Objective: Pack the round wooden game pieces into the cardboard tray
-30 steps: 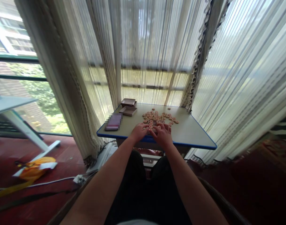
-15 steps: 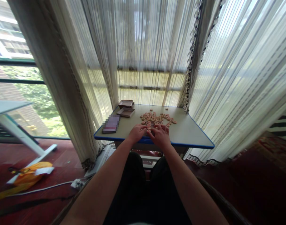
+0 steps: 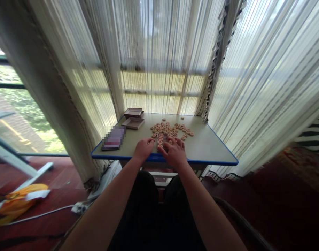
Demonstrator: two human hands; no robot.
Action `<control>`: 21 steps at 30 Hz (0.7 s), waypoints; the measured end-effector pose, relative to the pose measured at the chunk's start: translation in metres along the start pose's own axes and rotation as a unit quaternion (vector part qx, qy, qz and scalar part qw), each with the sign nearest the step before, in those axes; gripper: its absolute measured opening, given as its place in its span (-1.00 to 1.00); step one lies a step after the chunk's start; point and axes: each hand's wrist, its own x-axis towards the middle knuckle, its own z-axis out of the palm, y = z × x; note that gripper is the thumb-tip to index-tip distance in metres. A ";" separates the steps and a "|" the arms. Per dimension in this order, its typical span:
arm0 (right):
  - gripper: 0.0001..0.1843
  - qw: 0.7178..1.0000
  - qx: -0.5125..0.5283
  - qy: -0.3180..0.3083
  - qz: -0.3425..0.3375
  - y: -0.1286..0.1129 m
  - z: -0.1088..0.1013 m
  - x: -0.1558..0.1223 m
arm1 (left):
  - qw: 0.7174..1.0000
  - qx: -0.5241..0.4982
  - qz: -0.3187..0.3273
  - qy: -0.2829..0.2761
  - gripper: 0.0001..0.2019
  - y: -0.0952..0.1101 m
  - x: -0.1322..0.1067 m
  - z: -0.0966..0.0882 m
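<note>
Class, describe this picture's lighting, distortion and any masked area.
Head view: daylight through the sheer curtains backlights the table, dimming the left hand and right hand; the wide lens bows the curtains; a pixelated patch masks something beside the wooden discs.

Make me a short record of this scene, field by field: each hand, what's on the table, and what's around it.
Left hand: left hand rests on the table's near edge, fingers at the pile's near side; whether it grips anything is unclear
Right hand: right hand lies beside it, fingers spread over the nearest pieces
Pieces: round wooden pieces scattered in a loose pile mid-table
Table: small table with a blue edge
Far left: stacked wooden trays
Near left: purple flat item, blurred
Surroundings: sheer curtains behind; yellow item on the floor
</note>
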 end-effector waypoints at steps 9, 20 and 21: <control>-0.75 0.990 0.133 0.039 -0.005 0.035 -0.023 0.043 | 0.993 -0.030 -0.063 0.098 -0.76 0.020 0.080 -0.002; -0.69 0.989 0.108 -0.100 -0.026 0.089 0.031 0.158 | 0.997 0.025 0.076 0.021 -0.76 -0.012 0.174 0.045; -0.70 0.989 0.100 -0.109 -0.030 0.094 0.038 0.163 | 0.995 0.034 0.092 0.028 -0.76 -0.017 0.175 0.047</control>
